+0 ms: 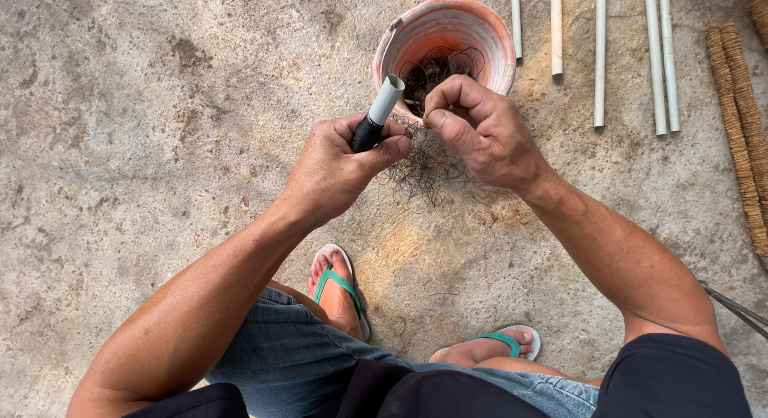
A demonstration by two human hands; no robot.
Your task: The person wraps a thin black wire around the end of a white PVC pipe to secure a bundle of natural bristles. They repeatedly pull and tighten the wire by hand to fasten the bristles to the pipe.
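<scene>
My left hand grips a short white tube whose lower part is wrapped in black thread; the tube sticks up between thumb and fingers. My right hand is just to its right, fingers pinched on thin dark fibre strands that hang in a loose tangle below both hands. Right behind the hands stands an orange bucket with more dark fibre inside.
Several long white pipes lie on the concrete floor at top right. Two rods wrapped in brown coir lie along the right edge. My feet in green flip-flops rest below the hands.
</scene>
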